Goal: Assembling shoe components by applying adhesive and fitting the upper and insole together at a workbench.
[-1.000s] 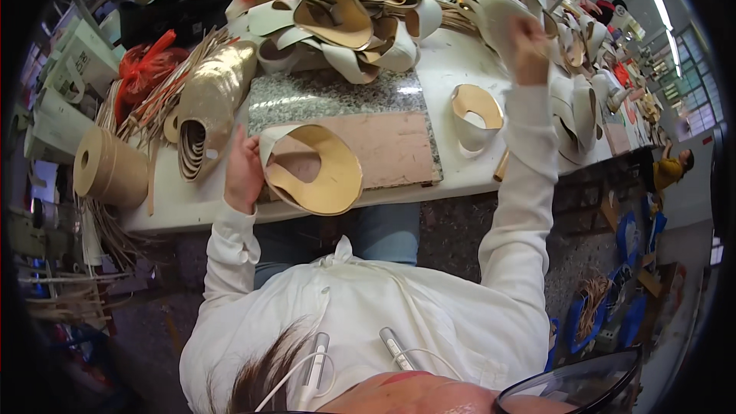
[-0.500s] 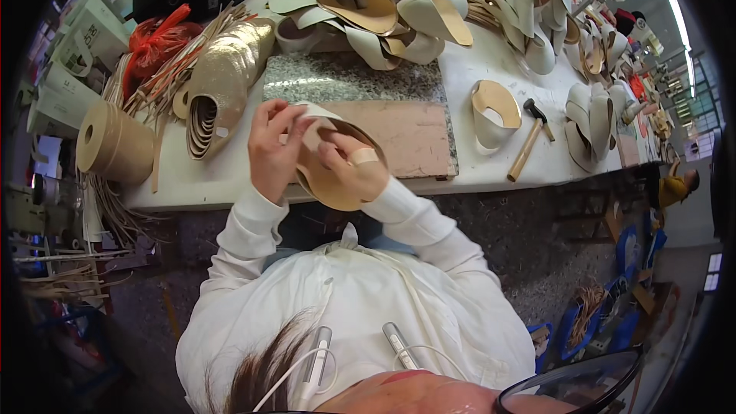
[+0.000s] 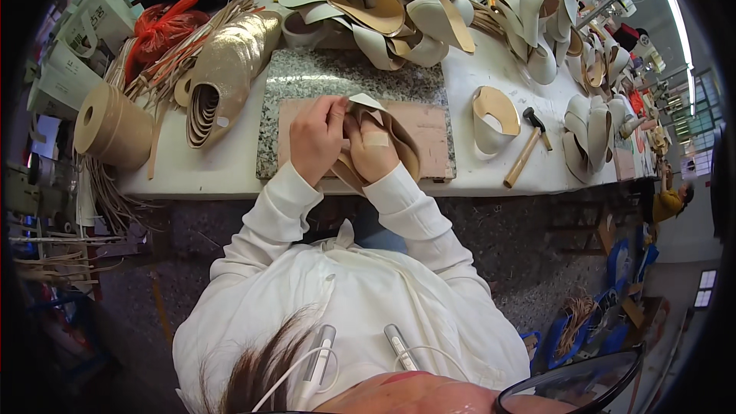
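Observation:
A white shoe upper [image 3: 405, 139] with a tan lining is held between my hands above a pinkish board [image 3: 434, 146]. My left hand [image 3: 313, 142] is closed on its left edge, fingers pressed together near the top. My right hand [image 3: 373, 155], with a plaster-like strip across its back, reaches inside the upper, its fingers curled on the same edge and partly hidden. The board rests on a speckled stone slab [image 3: 318, 70]. To the right stands another upper [image 3: 491, 135], beside a wooden-handled hammer [image 3: 523, 157].
A heap of white uppers [image 3: 376, 11] fills the back of the table, with more stacked uppers [image 3: 586, 134] at the right. On the left lie nested tan sheets [image 3: 230, 69], a brown tape roll [image 3: 115, 126], a red plastic bag [image 3: 165, 31] and loose strips.
Both hands have moved right with the shoe upper, coming over the board. The upper has turned more upright, and my left hand now shows its back.

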A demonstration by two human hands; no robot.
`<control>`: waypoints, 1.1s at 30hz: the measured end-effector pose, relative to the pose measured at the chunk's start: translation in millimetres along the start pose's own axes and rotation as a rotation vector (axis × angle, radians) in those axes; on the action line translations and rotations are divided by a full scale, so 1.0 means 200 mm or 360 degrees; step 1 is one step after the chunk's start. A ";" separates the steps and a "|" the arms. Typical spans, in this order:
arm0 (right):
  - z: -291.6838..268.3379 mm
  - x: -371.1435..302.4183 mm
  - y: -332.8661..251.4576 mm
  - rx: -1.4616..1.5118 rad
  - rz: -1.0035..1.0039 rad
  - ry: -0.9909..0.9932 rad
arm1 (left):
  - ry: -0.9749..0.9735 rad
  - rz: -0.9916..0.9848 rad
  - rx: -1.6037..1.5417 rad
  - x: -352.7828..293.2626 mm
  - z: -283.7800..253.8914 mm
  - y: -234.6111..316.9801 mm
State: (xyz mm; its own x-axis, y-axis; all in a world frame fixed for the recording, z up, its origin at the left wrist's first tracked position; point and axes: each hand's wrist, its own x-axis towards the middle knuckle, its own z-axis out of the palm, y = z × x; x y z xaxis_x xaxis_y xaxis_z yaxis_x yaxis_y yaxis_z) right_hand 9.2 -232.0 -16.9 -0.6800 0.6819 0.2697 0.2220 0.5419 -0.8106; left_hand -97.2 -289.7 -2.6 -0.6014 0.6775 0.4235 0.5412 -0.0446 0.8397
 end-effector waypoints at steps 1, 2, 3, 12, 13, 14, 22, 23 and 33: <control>-0.01 -0.02 -0.01 -0.0323 -0.0140 -0.0024 | -0.0024 0.0068 0.0181 0.02 -0.02 0.03; -0.05 -0.04 -0.03 -0.0230 -0.0045 -0.0221 | -0.0048 0.0135 0.0363 0.05 -0.04 0.04; -0.11 -0.04 -0.14 -0.0123 0.0038 -0.0434 | -0.0167 -0.0326 0.0115 0.09 -0.07 0.04; -0.25 0.00 -0.14 0.2183 0.0271 -0.0070 | -0.0205 -0.0210 -0.0986 0.07 -0.11 0.03; -0.25 -0.01 -0.12 0.2011 0.0275 -0.0003 | -0.0286 -0.0155 -0.0791 0.07 -0.13 0.00; -0.25 -0.02 -0.11 0.1837 0.0279 0.0064 | -0.0427 -0.0349 -0.0946 0.06 -0.15 -0.02; -0.47 0.11 -0.05 0.1991 0.0664 -0.0163 | -0.1611 -0.0547 -0.1386 0.09 -0.33 -0.14; -0.46 0.14 -0.11 0.1977 0.0609 -0.0197 | -0.1643 -0.0578 -0.1338 0.12 -0.33 -0.09; -0.41 0.37 -0.02 0.1971 0.0086 -0.0689 | -0.0518 -0.0480 -0.2156 0.08 -0.16 -0.02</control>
State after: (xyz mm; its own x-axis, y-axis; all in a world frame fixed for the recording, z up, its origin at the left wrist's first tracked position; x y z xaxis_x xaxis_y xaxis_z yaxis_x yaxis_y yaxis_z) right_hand 15.0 -142.8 48.8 -0.9097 0.3507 0.2223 -0.3711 -0.4464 -0.8142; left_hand -127.4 -302.1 10.8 -0.3304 0.9145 0.2334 -0.6632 -0.4009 0.6320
